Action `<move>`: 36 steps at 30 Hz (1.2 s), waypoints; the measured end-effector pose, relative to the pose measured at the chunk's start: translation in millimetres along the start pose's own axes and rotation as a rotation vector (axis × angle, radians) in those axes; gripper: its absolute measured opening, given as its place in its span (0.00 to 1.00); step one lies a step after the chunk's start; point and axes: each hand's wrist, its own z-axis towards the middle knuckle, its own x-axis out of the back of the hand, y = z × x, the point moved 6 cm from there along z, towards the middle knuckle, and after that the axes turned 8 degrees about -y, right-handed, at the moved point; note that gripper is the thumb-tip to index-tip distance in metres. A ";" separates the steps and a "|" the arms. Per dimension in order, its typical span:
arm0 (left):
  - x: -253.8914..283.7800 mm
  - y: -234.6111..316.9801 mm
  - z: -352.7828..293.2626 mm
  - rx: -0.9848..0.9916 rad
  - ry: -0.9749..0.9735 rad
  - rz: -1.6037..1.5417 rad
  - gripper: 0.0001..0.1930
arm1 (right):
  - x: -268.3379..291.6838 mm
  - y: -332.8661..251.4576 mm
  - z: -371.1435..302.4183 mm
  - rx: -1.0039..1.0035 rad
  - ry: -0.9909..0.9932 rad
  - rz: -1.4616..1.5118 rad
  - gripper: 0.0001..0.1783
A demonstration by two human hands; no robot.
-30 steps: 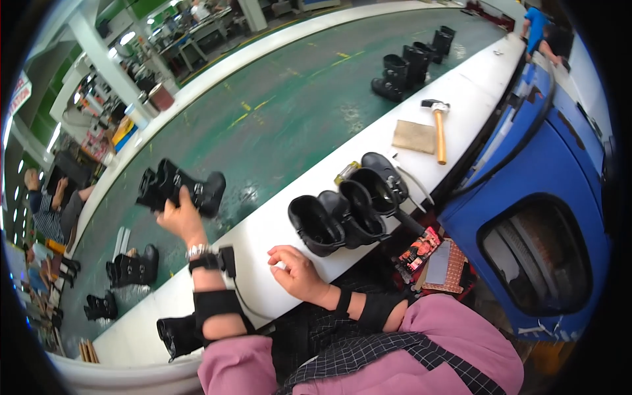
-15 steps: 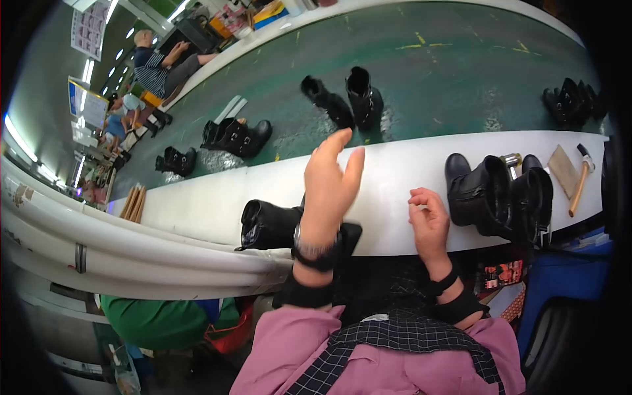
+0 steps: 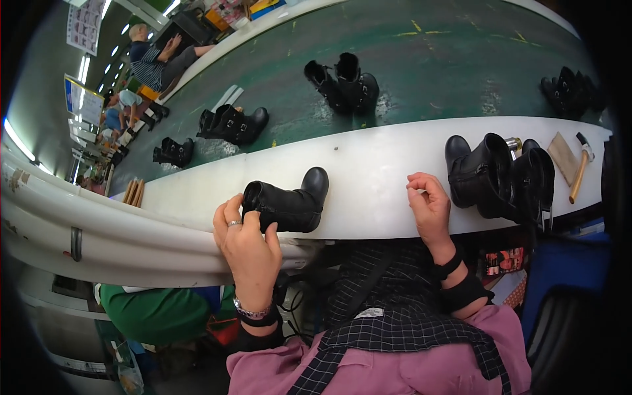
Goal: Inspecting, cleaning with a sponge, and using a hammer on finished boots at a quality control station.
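Note:
A black boot lies on its side on the white bench in front of me, its toe pointing away to the right. My left hand is at the open end of its shaft, fingers spread and thumb apart, with the fingertips overlapping the boot's edge. I cannot tell how firmly they touch. Over the bench edge to the right, my right hand hovers with curled fingers, fingertips drawn together; whether anything small is between them is hidden. Beside it are more black boots.
A wooden-handled hammer and a flat tan piece lie at the bench's right end. Beyond the white bench runs a green belt carrying buckled boots. A thick white pipe borders the left. Other people sit farther off.
My left hand has come back from beside the pair of boots on the belt to the boot on the bench. My right hand keeps much the same pose.

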 end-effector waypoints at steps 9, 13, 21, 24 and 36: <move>18.7 31.9 52.5 -0.183 -0.001 -0.749 0.08 | -51.9 -50.7 -13.0 0.477 -0.424 -0.476 0.49; 7.4 52.3 98.6 -0.271 -0.070 -0.989 0.08 | -58.5 -60.7 -4.5 0.469 -0.418 -0.329 0.42; -63.3 59.1 112.9 -0.108 -0.125 -1.358 0.15 | -31.0 -30.4 -12.5 -0.026 -0.430 0.146 0.29; -74.4 70.8 81.3 -0.210 -0.080 -1.325 0.12 | -26.9 -15.7 -12.3 -0.123 -0.391 0.155 0.26; -109.1 85.1 41.7 -0.181 -0.163 -1.478 0.11 | -23.5 -4.8 -12.3 -0.145 -0.311 0.141 0.24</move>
